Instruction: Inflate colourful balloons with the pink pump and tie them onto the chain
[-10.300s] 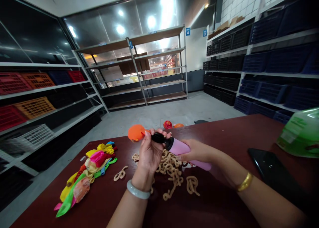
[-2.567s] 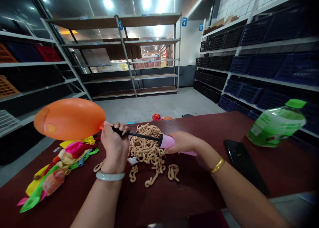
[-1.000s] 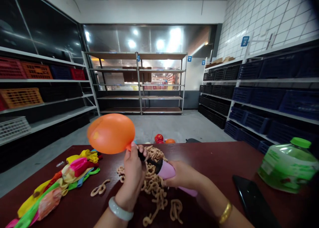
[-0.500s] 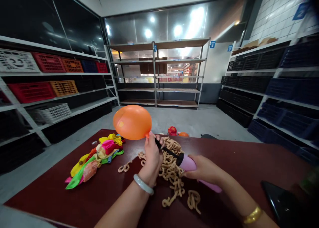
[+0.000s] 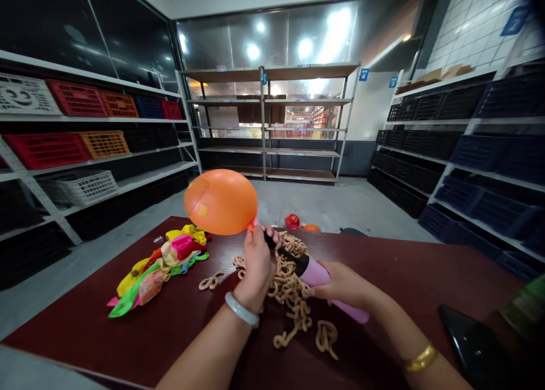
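Observation:
An inflated orange balloon hangs in the air above the table's far left part. My left hand pinches its neck and wraps round the black end of a hand balloon pump. The pump has a purple body and a black rod, part of which shows between my hands. My right hand is closed round the purple body, whose rear end sticks out below the palm. Under the pump lies a heap of tan, curled, rope-like pieces, partly hidden by my hands. The exact nozzle joint is covered by my left fingers.
Several limp balloons lie piled at the left of the dark red table. A black phone-like slab rests at the right edge, near a blurred green thing. Red and orange round things show beyond the far edge. Shelves with crates stand around.
The orange balloon has grown larger. My right hand and the purple pump body have come slightly closer to my left hand. The whole view has shifted a little.

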`<state>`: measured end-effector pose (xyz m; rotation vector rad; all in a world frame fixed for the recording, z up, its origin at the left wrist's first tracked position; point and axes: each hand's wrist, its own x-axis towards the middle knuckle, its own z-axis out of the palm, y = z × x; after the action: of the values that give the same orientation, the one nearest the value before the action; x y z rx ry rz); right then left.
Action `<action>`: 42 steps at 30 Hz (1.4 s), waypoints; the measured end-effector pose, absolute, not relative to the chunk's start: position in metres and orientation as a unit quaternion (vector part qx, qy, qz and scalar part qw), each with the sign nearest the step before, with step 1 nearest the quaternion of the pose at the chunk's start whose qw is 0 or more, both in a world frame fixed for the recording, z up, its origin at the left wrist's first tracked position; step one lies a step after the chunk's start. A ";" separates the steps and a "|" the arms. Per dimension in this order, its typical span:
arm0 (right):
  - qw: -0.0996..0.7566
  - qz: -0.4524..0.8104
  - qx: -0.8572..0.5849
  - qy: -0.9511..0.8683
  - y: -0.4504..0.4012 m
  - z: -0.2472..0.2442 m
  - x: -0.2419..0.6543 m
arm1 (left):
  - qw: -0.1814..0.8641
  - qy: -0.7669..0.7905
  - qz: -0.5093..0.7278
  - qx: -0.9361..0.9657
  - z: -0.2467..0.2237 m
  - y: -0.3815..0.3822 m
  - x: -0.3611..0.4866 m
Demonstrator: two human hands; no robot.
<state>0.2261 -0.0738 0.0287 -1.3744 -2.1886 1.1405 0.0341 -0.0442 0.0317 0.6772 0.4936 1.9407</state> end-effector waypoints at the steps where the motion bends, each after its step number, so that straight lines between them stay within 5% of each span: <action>1: 0.148 0.402 -0.482 -0.764 -0.071 0.026 0.229 | 0.486 0.204 0.804 0.274 0.034 -0.040 0.023; 13: 0.120 0.325 -0.499 -0.795 -0.066 0.017 0.241 | 0.494 0.201 0.811 0.240 0.022 -0.039 0.032; 22: 0.178 0.340 -0.478 -0.790 -0.073 0.020 0.228 | 0.528 0.224 0.769 0.282 0.022 -0.066 0.075; 34: 0.106 0.404 -0.469 -0.778 -0.064 0.028 0.250 | 0.447 0.235 0.824 0.256 0.046 -0.031 -0.013; 42: 0.135 0.401 -0.467 -0.777 -0.062 0.012 0.244 | 0.498 0.226 0.803 0.237 0.022 -0.038 0.038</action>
<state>0.2440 -0.0618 0.0125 -1.3527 -2.2502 1.1609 0.0384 -0.0384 0.0222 0.5734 0.5482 1.9438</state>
